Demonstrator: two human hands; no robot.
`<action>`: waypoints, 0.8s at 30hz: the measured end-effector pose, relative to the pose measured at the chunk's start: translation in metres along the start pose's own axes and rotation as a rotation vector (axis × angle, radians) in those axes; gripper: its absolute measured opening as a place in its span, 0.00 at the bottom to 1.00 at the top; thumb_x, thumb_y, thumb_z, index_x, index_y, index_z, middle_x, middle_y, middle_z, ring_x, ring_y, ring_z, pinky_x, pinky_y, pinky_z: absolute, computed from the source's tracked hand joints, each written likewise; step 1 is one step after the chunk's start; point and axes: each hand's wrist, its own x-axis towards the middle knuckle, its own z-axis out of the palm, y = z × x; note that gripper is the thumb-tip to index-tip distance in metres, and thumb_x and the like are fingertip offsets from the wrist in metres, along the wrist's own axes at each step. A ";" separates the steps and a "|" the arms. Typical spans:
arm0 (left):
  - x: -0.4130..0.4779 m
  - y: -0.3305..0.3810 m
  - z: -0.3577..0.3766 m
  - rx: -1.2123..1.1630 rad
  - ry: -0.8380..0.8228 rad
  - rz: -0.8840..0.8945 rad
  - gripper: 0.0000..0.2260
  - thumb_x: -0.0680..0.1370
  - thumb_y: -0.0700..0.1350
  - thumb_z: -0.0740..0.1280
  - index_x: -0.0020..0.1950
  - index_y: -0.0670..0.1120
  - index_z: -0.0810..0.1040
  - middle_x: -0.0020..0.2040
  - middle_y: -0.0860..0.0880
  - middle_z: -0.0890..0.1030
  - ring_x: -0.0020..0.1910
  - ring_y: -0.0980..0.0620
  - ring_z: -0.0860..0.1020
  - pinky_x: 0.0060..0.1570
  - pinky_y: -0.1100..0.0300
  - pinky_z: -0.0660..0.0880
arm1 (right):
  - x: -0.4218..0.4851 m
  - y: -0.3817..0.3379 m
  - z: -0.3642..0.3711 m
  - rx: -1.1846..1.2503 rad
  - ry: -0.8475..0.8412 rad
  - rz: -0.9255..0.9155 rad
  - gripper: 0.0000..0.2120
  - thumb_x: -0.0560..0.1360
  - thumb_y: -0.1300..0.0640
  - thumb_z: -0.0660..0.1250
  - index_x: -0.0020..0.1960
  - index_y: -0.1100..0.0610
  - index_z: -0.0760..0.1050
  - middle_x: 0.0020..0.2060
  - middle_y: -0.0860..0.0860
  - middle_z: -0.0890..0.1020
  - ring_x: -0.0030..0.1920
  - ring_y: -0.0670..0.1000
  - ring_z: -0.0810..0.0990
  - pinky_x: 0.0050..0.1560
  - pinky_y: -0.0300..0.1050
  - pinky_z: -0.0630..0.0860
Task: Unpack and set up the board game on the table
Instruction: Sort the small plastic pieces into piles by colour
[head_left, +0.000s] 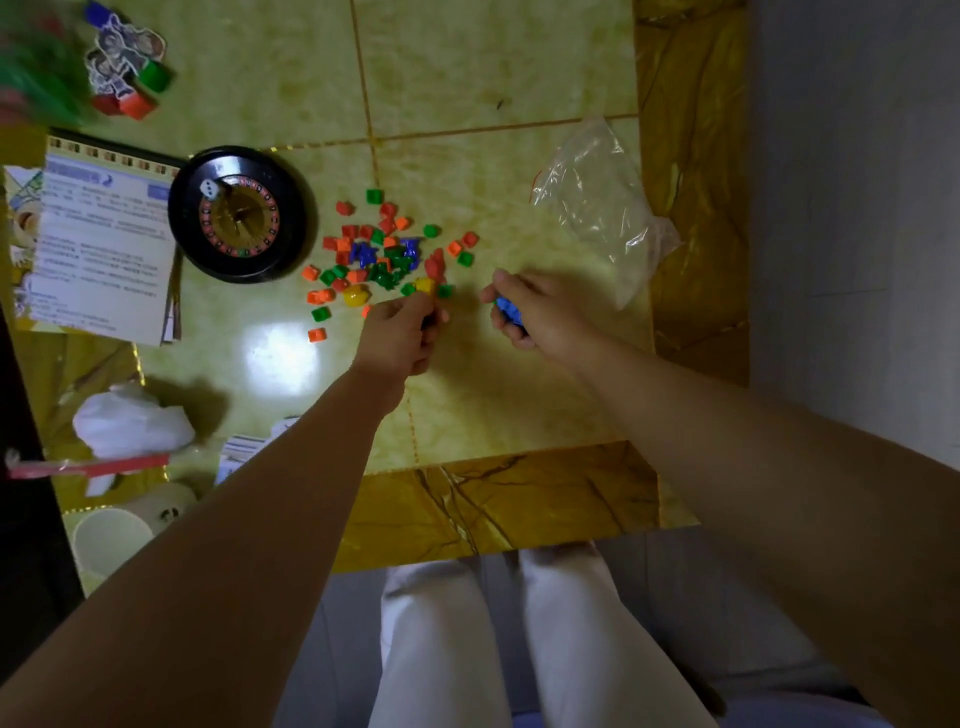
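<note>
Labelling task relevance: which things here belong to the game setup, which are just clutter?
Game: pieces, wheel, die, rule sheet, bag, standees, blue pieces in right hand.
Clutter: cup, white wad, red strip.

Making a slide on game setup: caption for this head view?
Right hand holds blue pieces; left hand at the coloured pieces beside the roulette wheel.

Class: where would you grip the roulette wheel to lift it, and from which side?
Probably grip the roulette wheel by its raised black rim, pinched from above at its bare near edge: it lies flat, the rules sheet crowds its left, and a die rests inside.
</note>
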 end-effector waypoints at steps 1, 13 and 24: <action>-0.006 -0.006 -0.001 0.000 0.009 -0.006 0.13 0.78 0.39 0.58 0.34 0.44 0.73 0.27 0.49 0.65 0.22 0.55 0.59 0.23 0.66 0.55 | -0.003 0.006 0.002 -0.008 -0.005 0.008 0.14 0.82 0.54 0.57 0.42 0.56 0.74 0.31 0.52 0.74 0.25 0.46 0.65 0.23 0.32 0.61; -0.047 -0.090 -0.021 0.900 0.294 0.253 0.11 0.79 0.38 0.61 0.60 0.39 0.75 0.57 0.39 0.74 0.52 0.38 0.75 0.48 0.52 0.70 | -0.036 0.087 0.047 -0.373 0.120 -0.032 0.09 0.78 0.55 0.64 0.52 0.60 0.77 0.47 0.55 0.80 0.48 0.54 0.80 0.51 0.47 0.74; -0.055 -0.139 -0.040 1.100 0.135 0.651 0.08 0.72 0.29 0.64 0.50 0.35 0.75 0.49 0.35 0.72 0.36 0.36 0.74 0.34 0.51 0.65 | -0.044 0.134 0.081 -0.578 0.263 -0.328 0.04 0.74 0.66 0.66 0.47 0.62 0.79 0.46 0.56 0.81 0.47 0.52 0.77 0.51 0.45 0.74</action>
